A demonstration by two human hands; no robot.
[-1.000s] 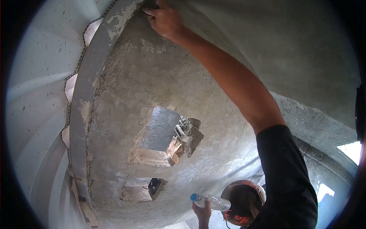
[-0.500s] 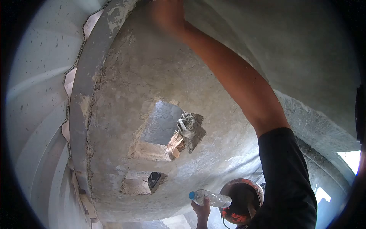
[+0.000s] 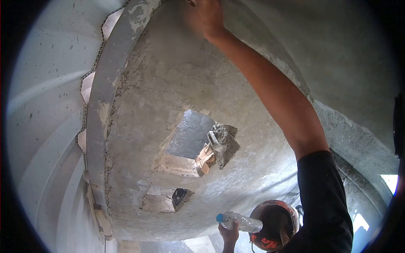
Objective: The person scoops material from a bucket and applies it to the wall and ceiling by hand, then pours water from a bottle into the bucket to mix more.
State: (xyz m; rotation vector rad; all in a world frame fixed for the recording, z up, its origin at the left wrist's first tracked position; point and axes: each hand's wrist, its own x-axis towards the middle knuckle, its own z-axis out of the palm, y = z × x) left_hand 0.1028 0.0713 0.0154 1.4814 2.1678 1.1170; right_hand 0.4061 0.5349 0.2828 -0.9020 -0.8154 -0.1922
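Note:
My left hand (image 3: 229, 232) is low in the view, its fingers wrapped round a clear plastic bottle (image 3: 244, 222) with a blue cap. The bottle is tilted nearly level, its base end by the rim of a bucket (image 3: 258, 206). Up at the top edge, my right hand (image 3: 207, 19) is against the grey plastered wall (image 3: 168, 76), arm stretched out in a dark sleeve. Its fingers look curled and are partly cut off and blurred; a small dark bit shows at them, but what it is I cannot make out.
A square opening (image 3: 190, 133) cuts through the wall, with a rough mortar lump (image 3: 225, 145) and broken brick on its right side. Below it, a smaller recess holds a dark box (image 3: 179, 196). White corrugated sheeting (image 3: 46, 126) runs down the left.
The view has shifted, so the wall and bucket appear a little further right. My right hand has moved slightly right and down in the view. My left hand still grips the bottle.

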